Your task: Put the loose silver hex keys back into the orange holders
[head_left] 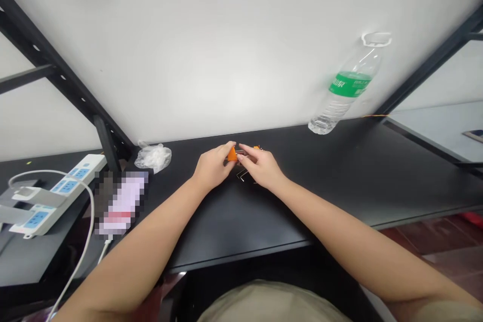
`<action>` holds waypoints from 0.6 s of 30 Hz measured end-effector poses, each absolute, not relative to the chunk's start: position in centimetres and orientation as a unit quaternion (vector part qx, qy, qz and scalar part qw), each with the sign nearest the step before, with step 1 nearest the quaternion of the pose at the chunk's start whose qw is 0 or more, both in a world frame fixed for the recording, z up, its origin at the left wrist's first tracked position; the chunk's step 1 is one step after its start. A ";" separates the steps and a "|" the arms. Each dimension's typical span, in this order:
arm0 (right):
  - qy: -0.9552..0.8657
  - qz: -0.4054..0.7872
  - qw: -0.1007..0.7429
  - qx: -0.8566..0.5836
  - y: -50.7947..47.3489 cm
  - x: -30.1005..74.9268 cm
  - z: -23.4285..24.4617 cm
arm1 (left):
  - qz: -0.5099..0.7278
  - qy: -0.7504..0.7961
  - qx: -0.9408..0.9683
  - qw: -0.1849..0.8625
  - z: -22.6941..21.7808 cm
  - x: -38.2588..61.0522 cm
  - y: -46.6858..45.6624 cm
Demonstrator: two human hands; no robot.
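My left hand [214, 165] is closed in a pinch on a small orange plastic hex key holder [232, 154]. Facing it, my right hand [264, 167] has thumb and index finger closed on what looks like a thin metal hex key, partly hidden by the fingers. Another bit of orange [257, 147] shows behind the right fingers. On the black table [234, 226], just below the hands, lie thin L-shaped hex keys [242, 176]. The right hand covers part of them, so their number is unclear.
A clear bottle [349, 84] with a green label stands against the white wall at right. Crumpled clear plastic [154, 157] lies at back left. A blurred-out phone [123, 204] on a white cable and a power strip [60, 193] are at left. Black metal frames flank the table.
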State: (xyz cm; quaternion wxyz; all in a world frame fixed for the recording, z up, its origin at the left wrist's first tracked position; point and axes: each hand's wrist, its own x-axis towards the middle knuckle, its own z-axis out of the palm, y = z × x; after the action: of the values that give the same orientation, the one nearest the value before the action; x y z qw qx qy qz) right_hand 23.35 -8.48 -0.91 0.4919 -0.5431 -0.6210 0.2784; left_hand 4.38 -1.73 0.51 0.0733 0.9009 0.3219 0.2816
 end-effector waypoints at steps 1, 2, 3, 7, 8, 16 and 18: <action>-0.620 0.288 0.491 -0.540 -8.6 23.0 -1.1 | 0.283 0.330 0.898 0.061 0.4 4.4 -1.7; -0.625 0.295 0.489 -0.533 -8.6 22.5 -1.2 | 0.285 0.335 0.897 0.052 0.3 4.4 -1.7; -0.633 0.300 0.486 -0.523 -8.7 22.1 -1.3 | 0.286 0.336 0.896 0.045 0.3 4.4 -1.6; -0.676 0.299 0.474 -0.479 -8.8 21.2 -1.1 | 0.287 0.335 0.897 0.039 0.2 4.2 -1.5; -0.685 0.285 0.469 -0.479 -8.7 21.5 -0.9 | 0.286 0.338 0.896 0.038 0.3 4.1 -1.4; -0.847 0.104 0.225 -0.471 -8.6 27.0 0.0 | 0.256 0.387 0.885 0.039 0.1 3.5 -0.5; -0.866 0.098 0.172 -0.459 -8.8 26.9 0.1 | 0.254 0.392 0.883 0.045 0.0 3.4 -0.2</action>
State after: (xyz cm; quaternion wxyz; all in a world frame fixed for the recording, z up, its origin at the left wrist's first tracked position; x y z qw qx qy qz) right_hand 26.89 -8.81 0.07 0.1724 -0.4590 -0.8660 0.0977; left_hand 3.38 -0.23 -0.01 0.0451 0.8833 0.3917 0.2537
